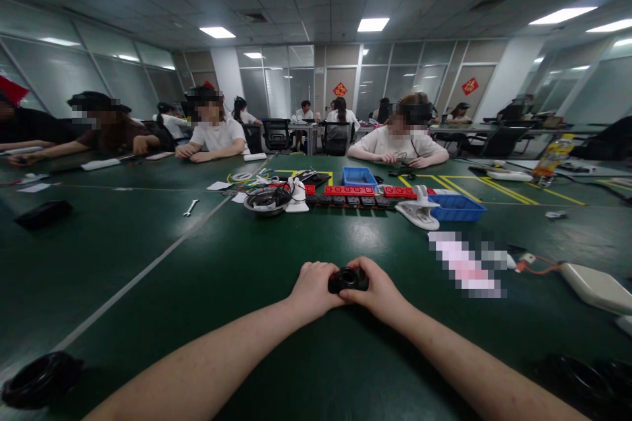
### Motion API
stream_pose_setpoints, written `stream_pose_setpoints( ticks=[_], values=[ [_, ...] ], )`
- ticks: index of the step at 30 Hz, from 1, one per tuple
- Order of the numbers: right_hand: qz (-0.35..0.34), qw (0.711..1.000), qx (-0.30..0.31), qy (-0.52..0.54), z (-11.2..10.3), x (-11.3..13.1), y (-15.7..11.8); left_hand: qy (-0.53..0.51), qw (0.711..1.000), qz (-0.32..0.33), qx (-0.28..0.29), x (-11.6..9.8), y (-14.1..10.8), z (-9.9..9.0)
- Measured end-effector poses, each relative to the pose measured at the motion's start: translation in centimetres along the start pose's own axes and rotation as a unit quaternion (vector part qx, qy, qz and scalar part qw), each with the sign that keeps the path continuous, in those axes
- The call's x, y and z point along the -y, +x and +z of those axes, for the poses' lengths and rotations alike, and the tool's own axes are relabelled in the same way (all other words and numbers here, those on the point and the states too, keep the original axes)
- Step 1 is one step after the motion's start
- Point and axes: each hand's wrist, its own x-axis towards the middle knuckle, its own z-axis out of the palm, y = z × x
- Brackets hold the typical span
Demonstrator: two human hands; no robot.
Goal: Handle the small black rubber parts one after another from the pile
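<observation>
Between my two hands, low over the green table (237, 289), is a small black part (348, 278) with a round, ring-like opening facing up toward me. My left hand (316, 284) wraps its left side, with the fingers curled. On the other side my right hand (374, 286) grips it, thumb in front and index finger over the back. Its exact kind cannot be made out. A black ring-shaped part (42, 378) lies near the left front corner, and darker round black parts (575, 375) sit beside my right forearm.
Farther back stand a metal bowl (266, 204), white clamps (419, 209), a red-and-black strip (350, 196) and blue bins (457, 208). A wrench (191, 208) lies left. At right are a beige box (597, 286) with a cable and a bottle (553, 159). People sit across the table.
</observation>
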Motion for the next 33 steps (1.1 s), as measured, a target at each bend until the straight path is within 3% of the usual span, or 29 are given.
stream_pose_setpoints(
  ticks=[9, 15, 21, 27, 33],
  values=[
    [-0.064, 0.986, 0.151, 0.006, -2.3, 0.1, 1.1, -0.052, 0.992, 0.067, 0.098, 1.4, 1.2, -0.9],
    [-0.100, 0.973, 0.207, 0.010, -3.2, 0.2, 1.6, -0.039, 0.984, 0.128, 0.113, 1.8, 1.4, -1.1],
    [-0.088, 0.980, 0.180, 0.004, -2.9, -0.1, 0.9, -0.037, 0.985, 0.129, 0.106, 1.7, 1.0, -1.3],
    [-0.044, 0.995, 0.089, -0.013, -1.9, -0.2, 0.3, -0.085, 0.986, 0.111, 0.093, 1.8, 0.7, -1.2],
    [-0.029, 0.999, -0.004, -0.042, -0.2, -0.2, -0.1, -0.101, 0.991, 0.071, 0.041, 1.5, 0.3, -1.1]
  ],
)
